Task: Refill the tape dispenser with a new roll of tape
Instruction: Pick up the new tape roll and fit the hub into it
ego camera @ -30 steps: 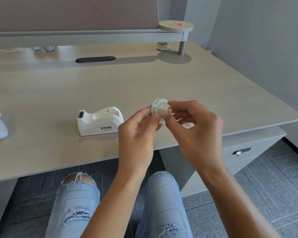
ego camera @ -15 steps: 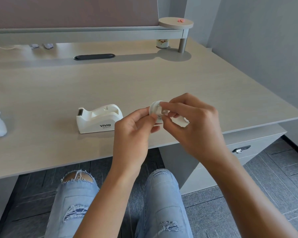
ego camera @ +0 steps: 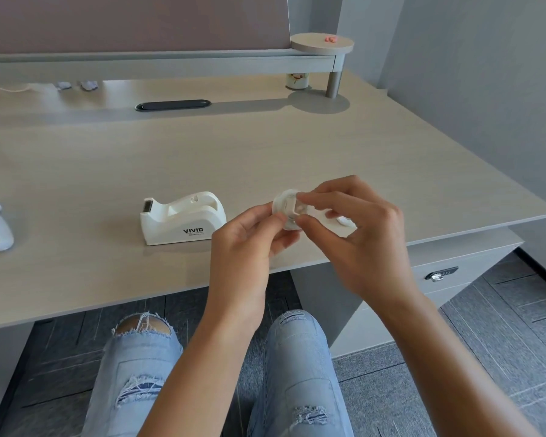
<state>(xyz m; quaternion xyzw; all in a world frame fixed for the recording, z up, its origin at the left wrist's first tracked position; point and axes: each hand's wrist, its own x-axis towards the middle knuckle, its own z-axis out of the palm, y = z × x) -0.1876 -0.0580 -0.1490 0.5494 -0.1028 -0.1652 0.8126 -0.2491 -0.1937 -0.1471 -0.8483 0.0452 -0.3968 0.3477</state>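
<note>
We see the white tape dispenser (ego camera: pixel 183 220) standing upright on the desk, its cradle empty, cutter end to the left. Just right of it, held above the desk edge, is the white round spool (ego camera: pixel 286 209), pinched between fingertips.

Pale wood desk (ego camera: pixel 297 146), black cable grommet (ego camera: pixel 173 105), small patterned cup (ego camera: pixel 297 81)

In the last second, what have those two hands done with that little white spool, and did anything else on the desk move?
Both hands, left and right, kept their grip on the white spool; the right fingers turned it so its hub no longer sticks out sideways. The tape dispenser stayed on the desk.
</note>
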